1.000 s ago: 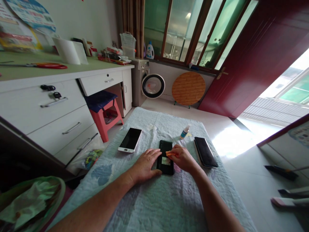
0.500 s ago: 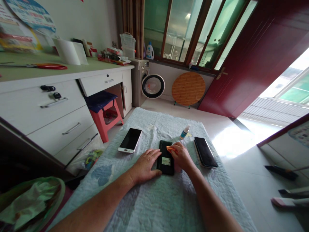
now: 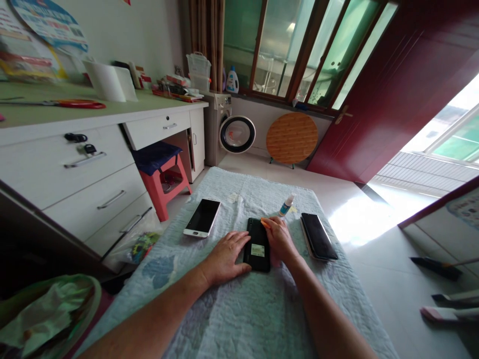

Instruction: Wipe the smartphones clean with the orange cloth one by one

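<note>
A black phone [image 3: 256, 260] lies back side up on the cloth-covered table [image 3: 239, 319], with a pale label on its lower half. Against its left edge rests my left hand [image 3: 225, 257], fingers stretched and thumb at the lower corner. My right hand [image 3: 279, 239] pinches an orange cloth [image 3: 265, 223] at the phone's upper right edge; most of the cloth is hidden by the fingers. Beyond that hand stands a small spray bottle [image 3: 286, 205]. A white phone [image 3: 202, 218] lies screen up to the left, and another dark phone [image 3: 319, 236] lies to the right.
On the left, a white drawer desk [image 3: 90, 124] carries a paper roll [image 3: 107, 82] and red-handled scissors [image 3: 80, 103]. A red stool [image 3: 160, 194] stands beside the table. At lower left is a waste bin [image 3: 95, 304]. A washing machine [image 3: 217, 129] with its door open stands behind.
My right hand has shifted slightly with the orange cloth, from over the phone's back to its upper right edge. My left hand stays in place.
</note>
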A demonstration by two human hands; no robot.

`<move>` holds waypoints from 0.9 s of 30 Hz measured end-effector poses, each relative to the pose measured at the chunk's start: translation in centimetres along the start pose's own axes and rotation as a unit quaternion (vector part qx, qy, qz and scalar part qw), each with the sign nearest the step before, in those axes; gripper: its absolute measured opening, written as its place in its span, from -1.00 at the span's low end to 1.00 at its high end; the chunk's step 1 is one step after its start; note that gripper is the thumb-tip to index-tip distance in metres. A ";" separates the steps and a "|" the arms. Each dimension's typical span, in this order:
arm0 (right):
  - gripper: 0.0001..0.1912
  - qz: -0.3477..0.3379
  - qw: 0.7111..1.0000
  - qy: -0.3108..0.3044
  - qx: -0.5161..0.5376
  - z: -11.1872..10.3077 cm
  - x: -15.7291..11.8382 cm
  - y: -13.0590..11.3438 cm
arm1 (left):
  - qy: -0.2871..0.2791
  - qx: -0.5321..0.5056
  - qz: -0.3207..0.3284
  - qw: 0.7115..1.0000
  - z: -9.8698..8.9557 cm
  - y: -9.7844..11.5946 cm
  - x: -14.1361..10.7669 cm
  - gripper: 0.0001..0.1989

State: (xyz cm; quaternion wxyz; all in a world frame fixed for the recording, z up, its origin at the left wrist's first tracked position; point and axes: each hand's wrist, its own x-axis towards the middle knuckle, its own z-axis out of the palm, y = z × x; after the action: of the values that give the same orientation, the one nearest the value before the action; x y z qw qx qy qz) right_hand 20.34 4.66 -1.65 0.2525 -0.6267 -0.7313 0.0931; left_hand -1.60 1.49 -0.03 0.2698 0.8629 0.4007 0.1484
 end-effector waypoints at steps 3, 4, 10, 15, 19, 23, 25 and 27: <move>-0.67 -0.005 1.000 -0.012 -0.025 -0.3 0.6 -0.8 | -0.004 -0.002 -0.002 1.000 0.0 0.0 0.0 -0.26; -0.68 -0.009 0.999 -0.017 -0.036 -0.4 0.8 -1.1 | -0.005 -0.003 -0.002 1.000 0.0 0.0 0.1 -0.26; -0.69 -0.027 0.991 -0.072 -0.107 -0.2 2.6 -3.3 | -0.002 -0.015 -0.006 1.000 -0.1 0.1 0.1 -0.26; -0.67 -0.029 0.983 -0.115 -0.141 0.7 4.0 -4.4 | -0.006 -0.010 0.001 1.000 -0.1 0.1 0.1 -0.26; -0.67 -0.022 0.980 -0.128 -0.153 0.6 4.5 -4.3 | 0.001 -0.004 0.003 1.000 0.1 -0.1 0.1 -0.25; -0.67 -0.012 0.978 -0.133 -0.162 -0.3 4.5 -3.4 | 0.001 0.000 -0.001 1.000 0.0 0.1 0.0 -0.25; -0.67 -0.004 0.977 -0.132 -0.166 -0.9 4.4 -2.6 | -0.003 -0.001 -0.003 1.000 -0.2 0.2 0.0 -0.25; -0.68 0.004 0.977 -0.132 -0.168 -1.4 4.2 -1.7 | -0.002 -0.005 0.000 1.000 -0.3 0.3 0.0 -0.24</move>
State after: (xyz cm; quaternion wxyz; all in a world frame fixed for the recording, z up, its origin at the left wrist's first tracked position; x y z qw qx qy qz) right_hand 19.18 8.12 1.33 0.0439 -0.6454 -0.7609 0.0517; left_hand -1.55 1.39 0.40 0.2753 0.8618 0.3994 0.1483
